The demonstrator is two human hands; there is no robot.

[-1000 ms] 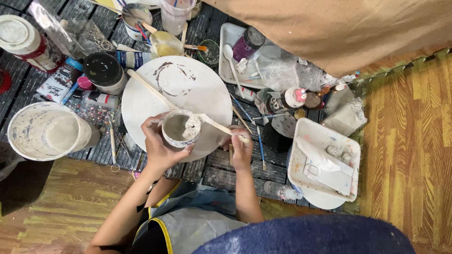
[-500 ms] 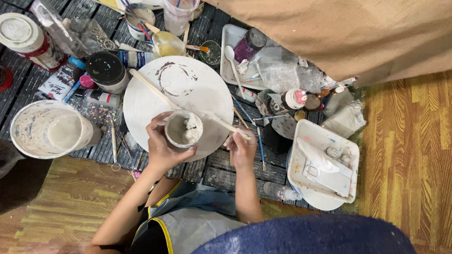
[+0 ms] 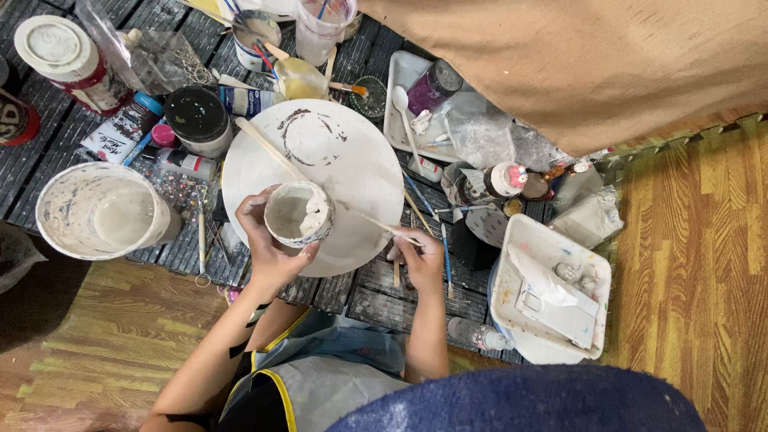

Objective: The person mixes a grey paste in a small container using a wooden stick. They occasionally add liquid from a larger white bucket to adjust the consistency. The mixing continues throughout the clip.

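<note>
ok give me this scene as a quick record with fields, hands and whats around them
left hand: holds a small white-coated cup, tilted, over the round plate's edge
right hand: grips a thin brush whose tip points toward the cup
round plate: white, dark ring mark, wooden stick lying across it
far left: white bucket
right: square white tub
surface: dark slatted mat

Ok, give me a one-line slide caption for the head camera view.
Left hand holds a small white cup over a round white plate; right hand holds a thin brush amid paint clutter.

White paint-smeared cup (image 3: pixel 298 213), round white plate (image 3: pixel 352 172)
</note>
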